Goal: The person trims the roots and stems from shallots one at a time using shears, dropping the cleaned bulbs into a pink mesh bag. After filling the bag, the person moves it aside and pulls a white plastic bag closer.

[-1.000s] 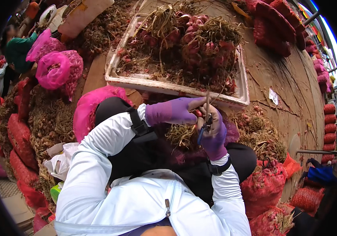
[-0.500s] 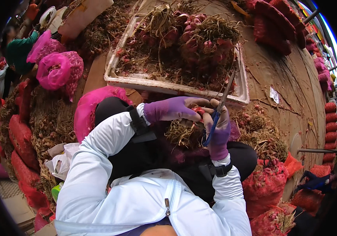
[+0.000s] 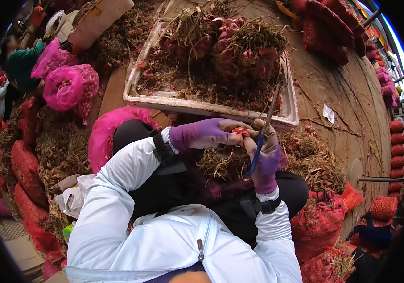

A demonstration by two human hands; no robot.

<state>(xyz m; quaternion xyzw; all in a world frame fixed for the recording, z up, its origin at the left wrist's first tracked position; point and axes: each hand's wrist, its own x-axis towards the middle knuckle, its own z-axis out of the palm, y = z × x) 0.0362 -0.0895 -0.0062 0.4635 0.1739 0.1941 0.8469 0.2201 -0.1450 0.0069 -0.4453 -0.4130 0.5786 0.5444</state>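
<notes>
In a purple glove with worn grey fingers, my left hand [image 3: 204, 133] is closed on a small red shallot [image 3: 241, 131]. My right hand [image 3: 267, 160], gloved alike, wraps round scissors with blue handles [image 3: 255, 155], their long dark blades slanting up toward the tray. Its thumb and fingertips also meet the shallot. Below both hands, a bunch with dry straw-coloured stalks [image 3: 222, 164] rests over my lap, partly hidden by the hands. Just beyond is a white foam tray [image 3: 183, 101] holding tied bunches of red shallots [image 3: 249, 52] among loose skins.
Pink mesh bags [image 3: 64, 87] stand at the far left, with a person in green [image 3: 24, 63] behind them. Dried shallots [image 3: 313, 162] are heaped beside my right knee. Red mesh sacks [image 3: 317, 221] stand at the lower right. A white scrap [image 3: 328, 113] lies on the brown sheet.
Both hands shift slightly while staying together. The shallot shows more between the fingertips, and the scissors stay in my right hand. The person in green moves a little.
</notes>
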